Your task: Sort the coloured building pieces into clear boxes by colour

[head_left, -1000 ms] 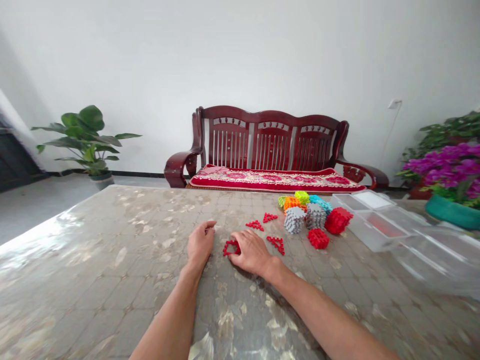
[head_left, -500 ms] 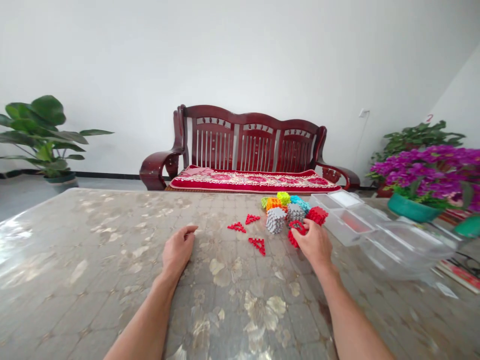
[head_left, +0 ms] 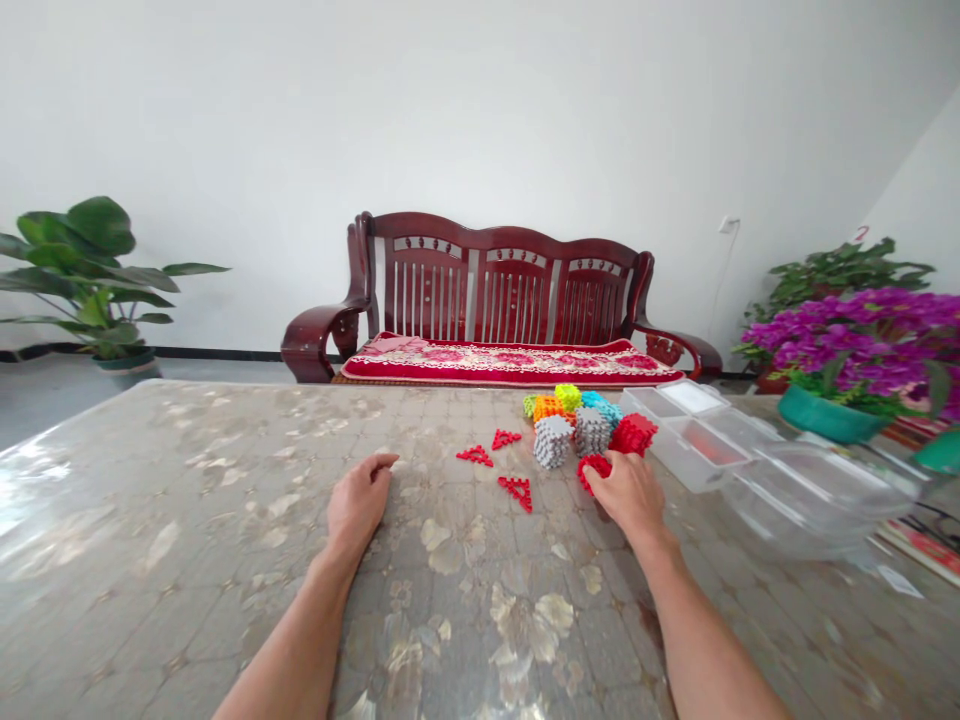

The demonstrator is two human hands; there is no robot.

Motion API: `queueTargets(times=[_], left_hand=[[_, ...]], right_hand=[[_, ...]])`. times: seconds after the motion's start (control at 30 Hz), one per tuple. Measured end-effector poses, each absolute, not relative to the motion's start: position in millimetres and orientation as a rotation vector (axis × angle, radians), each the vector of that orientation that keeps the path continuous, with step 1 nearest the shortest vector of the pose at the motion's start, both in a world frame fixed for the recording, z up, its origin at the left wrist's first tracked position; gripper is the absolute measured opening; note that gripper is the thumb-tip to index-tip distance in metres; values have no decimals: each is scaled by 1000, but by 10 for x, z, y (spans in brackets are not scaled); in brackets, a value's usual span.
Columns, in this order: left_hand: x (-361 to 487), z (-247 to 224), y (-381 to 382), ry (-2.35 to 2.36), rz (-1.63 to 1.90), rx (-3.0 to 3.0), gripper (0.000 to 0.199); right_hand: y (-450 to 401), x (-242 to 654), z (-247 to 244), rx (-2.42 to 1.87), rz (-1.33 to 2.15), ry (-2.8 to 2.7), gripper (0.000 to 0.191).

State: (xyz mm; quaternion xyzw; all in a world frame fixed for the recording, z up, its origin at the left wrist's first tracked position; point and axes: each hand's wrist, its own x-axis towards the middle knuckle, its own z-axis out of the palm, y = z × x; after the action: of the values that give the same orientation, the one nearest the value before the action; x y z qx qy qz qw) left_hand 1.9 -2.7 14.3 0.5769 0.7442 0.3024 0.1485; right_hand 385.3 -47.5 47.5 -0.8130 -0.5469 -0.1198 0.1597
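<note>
Three red triangular pieces (head_left: 475,456) lie flat and apart on the patterned tabletop (head_left: 247,550), between my two hands; two sit farther off, the third nearer me. Right hand (head_left: 631,495): thumb and fingers at the small red stack (head_left: 593,463), touching it; fingertips hidden behind, so I cannot tell whether they grip or merely rest. Left hand (head_left: 360,500): set down well left of the triangles, fingers loosely curled, no piece visible in it; palm turned from view, so I cannot say how far it is closed. The small red stack stands in front of the rear grey stack (head_left: 592,432), with the larger red stack (head_left: 634,433) behind my right fingers. Front grey stack (head_left: 553,443) to its left; orange (head_left: 550,407), yellow-green (head_left: 568,397) and blue pieces (head_left: 601,407) grouped behind. Right of these I note a clear plastic box (head_left: 679,458) with red showing in one compartment.
</note>
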Motion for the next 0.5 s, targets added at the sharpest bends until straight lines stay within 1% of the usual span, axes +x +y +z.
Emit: queueTargets(times=[0.07,0.13,0.2,0.23,0.3,0.4,0.5], left_hand=[[21,141,-32,2136,869,1658,32],[24,143,-38,2132,870,1663,33],[28,147,-44,2125,872,1674,33],[31,149,-47,2122,873,1679,33],[34,152,-52,2118,872,1687,33],[35,153,-54,2120,863,1687,34],[31,152,-52,2124,854,1683,34]], right_hand=[[-492,3786,505,-2237,-420,-1559,40],[-506,3661,507,-2079,-428,-1614,33],[-514,3487,462,-1917,-292,-1745,25],[-517,3393,425,-1856,-194,-1819,24],[-518,3219,340,-1792,-34,-1943,31],[-507,3051,244,-1769,24,-2063,47],[-492,2994,214,-1776,10,-2138,46]])
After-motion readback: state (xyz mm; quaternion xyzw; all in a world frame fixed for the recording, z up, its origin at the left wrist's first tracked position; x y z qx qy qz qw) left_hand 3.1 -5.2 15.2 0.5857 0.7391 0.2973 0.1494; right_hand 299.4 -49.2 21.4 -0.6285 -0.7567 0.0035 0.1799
